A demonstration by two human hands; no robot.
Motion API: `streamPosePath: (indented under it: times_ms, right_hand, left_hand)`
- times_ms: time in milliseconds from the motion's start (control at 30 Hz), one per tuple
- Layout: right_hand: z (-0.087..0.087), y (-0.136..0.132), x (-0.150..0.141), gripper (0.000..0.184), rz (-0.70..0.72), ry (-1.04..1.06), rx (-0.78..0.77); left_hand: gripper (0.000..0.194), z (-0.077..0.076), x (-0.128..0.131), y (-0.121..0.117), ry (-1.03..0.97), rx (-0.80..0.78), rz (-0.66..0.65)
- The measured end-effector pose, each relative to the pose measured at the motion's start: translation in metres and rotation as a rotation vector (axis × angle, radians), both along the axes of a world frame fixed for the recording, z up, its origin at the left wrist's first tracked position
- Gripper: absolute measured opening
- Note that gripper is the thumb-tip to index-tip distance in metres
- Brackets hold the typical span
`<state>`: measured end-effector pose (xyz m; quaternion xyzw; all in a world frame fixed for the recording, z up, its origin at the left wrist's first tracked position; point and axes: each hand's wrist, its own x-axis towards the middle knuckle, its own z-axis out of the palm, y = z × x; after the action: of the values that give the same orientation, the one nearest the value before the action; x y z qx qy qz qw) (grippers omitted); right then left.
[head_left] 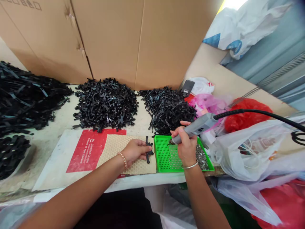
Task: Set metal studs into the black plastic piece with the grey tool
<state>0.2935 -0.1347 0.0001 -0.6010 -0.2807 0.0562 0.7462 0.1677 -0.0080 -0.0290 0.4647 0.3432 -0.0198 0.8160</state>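
Two hands: left [134, 152] on black part [149, 149], right [187, 148] gripping rotary tool [196, 128].

On the red panel [89, 152] of a paper sheet [53, 165] at lower centre-left, white print reads "Certified Origin", with a smaller line beneath, perhaps "Product of New Zealand". At the upper left of the frame, a cardboard carton [23, 4] bears small printed outline symbols. At right, a white plastic bag [252, 148] carries blurred lettering too unclear to read.

You have a black plastic piece [149, 149] on a tan honeycomb mat [121, 159] edged by a red printed sheet [88, 149], beside a bright green grid-holed tray [166, 156] and a grey rotary tool [193, 128].
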Motion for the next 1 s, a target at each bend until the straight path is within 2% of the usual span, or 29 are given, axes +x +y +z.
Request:
streamPosePath:
  times_ms: [133, 333, 600, 767, 1000]
  right_hand:
    - [-0.01, -0.001, -0.001, 0.024, 0.135, 0.049, -0.014]
    - [-0.019, 0.002, -0.008, 0.022, 0.215, 0.085, 0.052]
    - [-0.023, 0.002, -0.005, 0.024, 0.132, 0.139, 0.116]
    - [-0.024, 0.005, -0.005, 0.023, 0.149, 0.183, 0.124]
    - [-0.027, 0.004, -0.004, 0.02, 0.171, 0.14, 0.122]
  left_hand:
    - [0.019, -0.001, 0.0, 0.0, 0.024, 0.008, -0.031]
    - [0.015, 0.005, 0.0, -0.001, 0.062, 0.039, -0.045]
    - [0.022, 0.006, 0.0, -0.002, 0.054, 0.054, -0.016]
    - [0.028, 0.003, 0.0, -0.002, 0.037, 0.042, 0.01]
    - [0.028, -0.001, -0.001, -0.001, 0.019, 0.05, -0.025]
